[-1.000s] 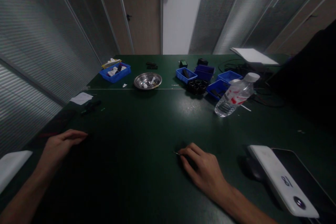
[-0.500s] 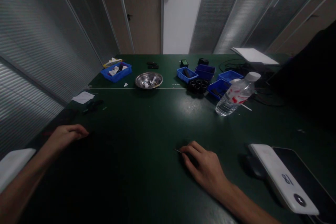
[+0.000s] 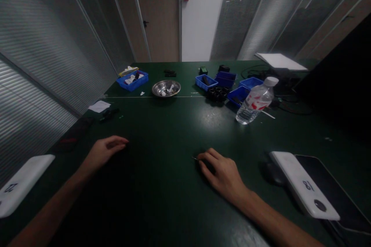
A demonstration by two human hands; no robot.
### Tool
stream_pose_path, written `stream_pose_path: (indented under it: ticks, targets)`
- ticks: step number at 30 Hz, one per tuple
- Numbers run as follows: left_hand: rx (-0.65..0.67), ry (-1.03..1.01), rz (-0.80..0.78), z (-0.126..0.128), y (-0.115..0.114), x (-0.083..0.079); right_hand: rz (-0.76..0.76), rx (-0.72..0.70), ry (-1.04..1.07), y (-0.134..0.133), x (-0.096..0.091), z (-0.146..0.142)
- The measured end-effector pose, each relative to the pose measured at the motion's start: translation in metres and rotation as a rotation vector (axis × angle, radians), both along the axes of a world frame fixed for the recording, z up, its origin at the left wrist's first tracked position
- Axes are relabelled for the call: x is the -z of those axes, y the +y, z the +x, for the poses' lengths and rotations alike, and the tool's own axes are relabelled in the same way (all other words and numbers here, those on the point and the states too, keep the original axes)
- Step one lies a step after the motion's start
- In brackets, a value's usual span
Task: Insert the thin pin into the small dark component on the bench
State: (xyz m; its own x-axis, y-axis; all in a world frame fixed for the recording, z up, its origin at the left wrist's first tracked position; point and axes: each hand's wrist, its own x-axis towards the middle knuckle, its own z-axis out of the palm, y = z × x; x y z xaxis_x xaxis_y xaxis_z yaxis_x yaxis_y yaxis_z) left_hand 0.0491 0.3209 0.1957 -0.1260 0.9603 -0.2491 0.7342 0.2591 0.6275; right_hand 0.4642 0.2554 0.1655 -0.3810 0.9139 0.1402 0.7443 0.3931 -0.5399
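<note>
My right hand [image 3: 223, 171] rests on the dark green table [image 3: 162, 131], fingers drawn together in a pinch. A thin, pale pin-like tip [image 3: 194, 158] sticks out to the left of the fingertips; the remainder is hidden under the hand. My left hand [image 3: 104, 149] lies palm down on the table further left, fingers lightly bent and pointing right, with nothing visible in them. The two hands are well apart.
A white device marked 18 [image 3: 303, 183] lies on a dark slab at right, another white device [image 3: 21, 183] at left. Further back are a water bottle [image 3: 255, 102], a metal bowl [image 3: 166, 88], blue bins [image 3: 132, 81] [image 3: 205, 82], black cylindrical parts [image 3: 218, 94] and a paper scrap [image 3: 99, 106].
My left hand has slid right and inward across the table. My right hand stays pinched in the same spot. The view has shifted slightly.
</note>
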Motion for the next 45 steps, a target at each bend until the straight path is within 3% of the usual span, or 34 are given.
stream_pose_path:
  ticks: [3, 6, 8, 10, 25, 33, 45]
  targets:
    - [0.210, -0.205, -0.100, 0.069, -0.015, 0.008, 0.000, -0.009, 0.024, -0.001, 0.001, 0.000]
    - [0.390, -0.308, 0.007, 0.139, -0.026, 0.018, -0.017, -0.046, 0.071, -0.003, 0.001, -0.001]
    - [0.429, -0.328, 0.109, 0.170, -0.030, 0.023, -0.016, -0.051, 0.093, -0.004, 0.001, -0.001]
    - [0.435, -0.313, 0.161, 0.184, -0.031, 0.027, -0.009, -0.042, 0.099, -0.004, 0.001, -0.002]
    - [0.564, -0.321, 0.168, 0.173, -0.029, 0.025, -0.010, -0.099, 0.029, 0.001, 0.005, -0.002]
    - [0.543, -0.422, 0.057, 0.172, -0.022, 0.027, -0.024, -0.116, 0.013, 0.003, 0.007, -0.003]
    - [0.616, -0.345, 0.190, 0.170, -0.025, 0.027, -0.070, -0.130, 0.020, 0.003, 0.005, -0.002]
